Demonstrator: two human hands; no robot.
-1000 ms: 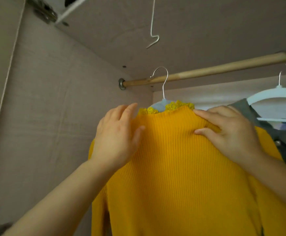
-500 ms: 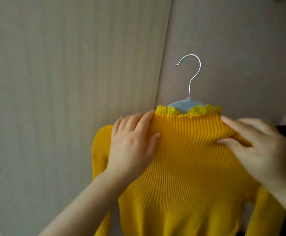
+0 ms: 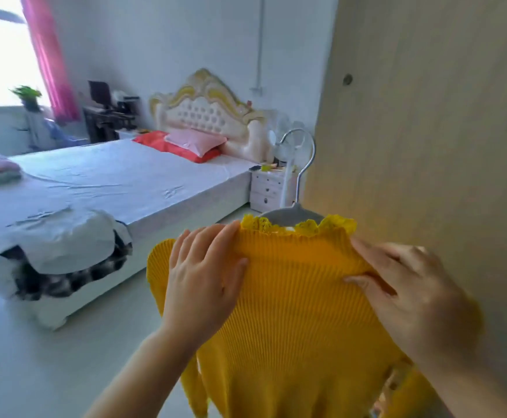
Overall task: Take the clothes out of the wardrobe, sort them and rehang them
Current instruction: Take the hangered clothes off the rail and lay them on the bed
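Both hands, lower centre: your left hand [image 3: 204, 279] and right hand [image 3: 409, 297] pinch the yellow sweater [image 3: 300, 297] at the shoulders, hanger [image 3: 297, 212] inside; carry it level to the bed [image 3: 110, 179], left.

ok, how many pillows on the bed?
2, both at the head of the bed: a pink pillow lying on a red pillow. The bed's left end is out of frame, so more could be hidden.

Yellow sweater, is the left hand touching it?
Touching. The head view shows the left hand holding the sweater at its shoulder, thumb pressed on the knit, no gap.
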